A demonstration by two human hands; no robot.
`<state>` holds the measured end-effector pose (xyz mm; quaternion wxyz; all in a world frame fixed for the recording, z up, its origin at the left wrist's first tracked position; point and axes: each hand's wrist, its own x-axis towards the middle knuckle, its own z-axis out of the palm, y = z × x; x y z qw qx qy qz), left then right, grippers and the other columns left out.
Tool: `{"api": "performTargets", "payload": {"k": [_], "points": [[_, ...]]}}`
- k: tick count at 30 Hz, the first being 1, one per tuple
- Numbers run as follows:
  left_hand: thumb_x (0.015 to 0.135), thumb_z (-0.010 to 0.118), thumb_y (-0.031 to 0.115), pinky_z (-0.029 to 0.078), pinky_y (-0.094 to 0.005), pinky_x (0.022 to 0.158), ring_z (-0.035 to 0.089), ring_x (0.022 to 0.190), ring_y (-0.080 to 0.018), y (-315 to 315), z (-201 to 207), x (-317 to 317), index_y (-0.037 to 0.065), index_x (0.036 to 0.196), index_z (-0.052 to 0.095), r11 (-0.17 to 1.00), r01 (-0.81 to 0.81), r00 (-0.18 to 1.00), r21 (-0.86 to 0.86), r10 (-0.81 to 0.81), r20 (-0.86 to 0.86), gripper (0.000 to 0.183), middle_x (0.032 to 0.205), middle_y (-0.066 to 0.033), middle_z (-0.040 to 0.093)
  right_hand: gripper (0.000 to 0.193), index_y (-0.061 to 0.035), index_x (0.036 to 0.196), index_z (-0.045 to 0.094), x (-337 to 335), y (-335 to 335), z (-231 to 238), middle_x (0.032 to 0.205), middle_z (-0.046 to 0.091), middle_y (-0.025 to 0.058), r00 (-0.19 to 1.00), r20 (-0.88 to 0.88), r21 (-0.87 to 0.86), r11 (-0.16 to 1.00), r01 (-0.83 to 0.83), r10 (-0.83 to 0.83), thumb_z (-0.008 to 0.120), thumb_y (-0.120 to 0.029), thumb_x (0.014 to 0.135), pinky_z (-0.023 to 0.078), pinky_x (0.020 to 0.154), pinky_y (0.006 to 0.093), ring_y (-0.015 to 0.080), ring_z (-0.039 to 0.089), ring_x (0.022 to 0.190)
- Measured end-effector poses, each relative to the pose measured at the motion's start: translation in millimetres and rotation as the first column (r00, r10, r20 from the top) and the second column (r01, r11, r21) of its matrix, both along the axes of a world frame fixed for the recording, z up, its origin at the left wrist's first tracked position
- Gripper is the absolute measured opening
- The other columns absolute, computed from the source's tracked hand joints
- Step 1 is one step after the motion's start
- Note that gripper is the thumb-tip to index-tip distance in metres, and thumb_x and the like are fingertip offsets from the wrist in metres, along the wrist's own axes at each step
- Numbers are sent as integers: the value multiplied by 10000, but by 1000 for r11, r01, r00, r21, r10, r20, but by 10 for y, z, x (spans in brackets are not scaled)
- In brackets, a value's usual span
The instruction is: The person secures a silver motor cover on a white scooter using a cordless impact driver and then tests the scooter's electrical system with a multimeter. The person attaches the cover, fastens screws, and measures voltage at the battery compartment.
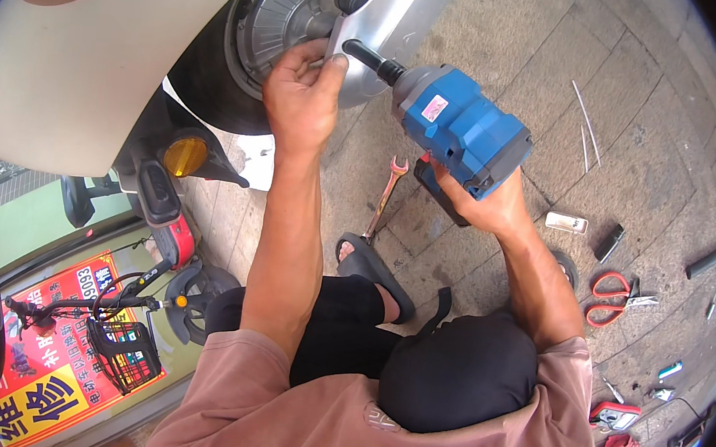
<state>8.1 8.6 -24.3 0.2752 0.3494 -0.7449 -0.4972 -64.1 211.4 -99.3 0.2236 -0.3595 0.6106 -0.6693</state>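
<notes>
A blue and grey cordless impact wrench (458, 120) is gripped at its handle by my right hand (493, 204). Its black socket (377, 60) points left, with the tip in a hole at the end of a silver metal swingarm (391, 7). My left hand (303, 102) is closed at that same end, the thumb on the near edge and the fingers curled behind it. Just beyond the fingers is the grey hub (279, 25) of a wheel with a black tyre (216, 75). The fastener inside the hole is hidden.
A combination wrench (386, 196) lies by my sandal (379, 274). On the paving to the right are red-handled scissors (610, 301), a small white tray (566, 223), a black cylinder (609, 243) and a red meter (616, 416). White bodywork (85, 60) hangs over the left side.
</notes>
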Motion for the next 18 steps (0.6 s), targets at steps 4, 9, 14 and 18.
{"api": "performTargets", "payload": {"k": [4,9,14,18], "points": [[826,638,-21,500,-227,715,652,805,-137,3,2,-6,-99,1050,591,1000,5,1000,14,-5,-15,241,950,-139,669,324,-51,984,619,-59,-34,-43,963,620,154,996,-84,11,1000,7,-6,755,-121,698,497,778,412,368,606,897],[828,632,-26,501,-229,716,651,807,-141,15,9,-11,-103,1060,584,1000,-14,1000,23,14,-2,249,955,-148,666,324,-36,975,610,-74,-59,-74,967,611,158,994,83,13,998,-67,66,752,-109,693,495,776,407,348,608,885],[827,630,-26,499,-228,716,651,807,-142,20,5,-17,-105,1068,580,1000,-25,1000,18,25,8,258,956,-153,667,310,-24,966,602,-59,-82,-86,953,607,153,982,182,11,999,-52,49,733,-104,696,494,777,401,329,612,883],[825,631,-20,499,-231,722,653,814,-143,15,4,-14,-107,1065,578,1000,-22,1000,0,22,16,261,964,-159,667,303,-21,958,602,-73,-97,-115,942,614,148,982,177,33,997,-67,60,732,-100,696,494,779,407,325,614,879]]}}
